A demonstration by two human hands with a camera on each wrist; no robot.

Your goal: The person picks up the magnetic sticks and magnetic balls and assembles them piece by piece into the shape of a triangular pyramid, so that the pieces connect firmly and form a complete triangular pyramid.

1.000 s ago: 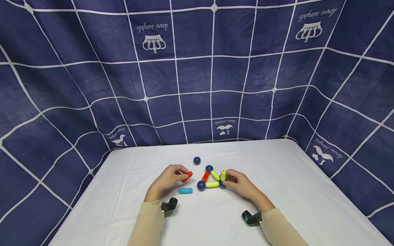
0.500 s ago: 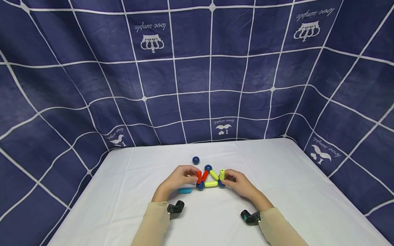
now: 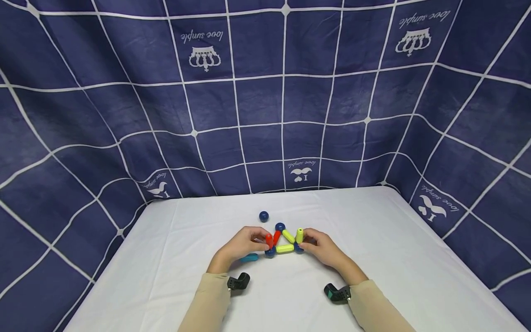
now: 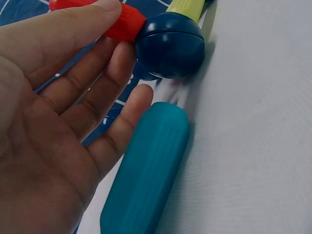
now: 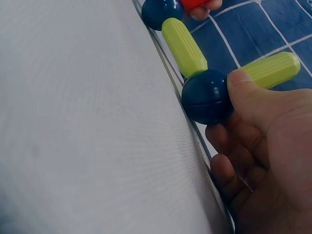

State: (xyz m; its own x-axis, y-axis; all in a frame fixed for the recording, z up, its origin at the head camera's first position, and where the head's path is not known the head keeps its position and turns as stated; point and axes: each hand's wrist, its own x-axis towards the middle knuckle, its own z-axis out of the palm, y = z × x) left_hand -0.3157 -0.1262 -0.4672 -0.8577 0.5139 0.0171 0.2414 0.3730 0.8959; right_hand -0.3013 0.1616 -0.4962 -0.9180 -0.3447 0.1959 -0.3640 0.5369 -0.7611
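Observation:
On the table lies a triangle of blue balls joined by a red rod [image 3: 276, 238] and two yellow-green rods, one along the front [image 3: 285, 249]. My left hand [image 3: 244, 244] pinches another red rod [image 4: 127, 24], which stands up from the front-left blue ball [image 4: 170, 51] and touches it. With thumb and fingers, my right hand [image 3: 322, 245] grips an upright yellow-green rod [image 5: 275, 69] at its lower end, where it meets the front-right blue ball [image 5: 207, 97]. Partly behind the left hand in the head view lies a teal rod [image 3: 249, 257].
A loose blue ball [image 3: 263, 216] sits behind the triangle, a little left of its back ball [image 3: 280, 227]. White cloth [image 3: 352, 221] covers the table. A dark blue checked curtain [image 3: 261, 106] hangs along the back and sides.
My left hand has moved right with the red rod, turned it upright and brought it down onto the front-left ball. The right hand has stayed at the upright yellow-green rod.

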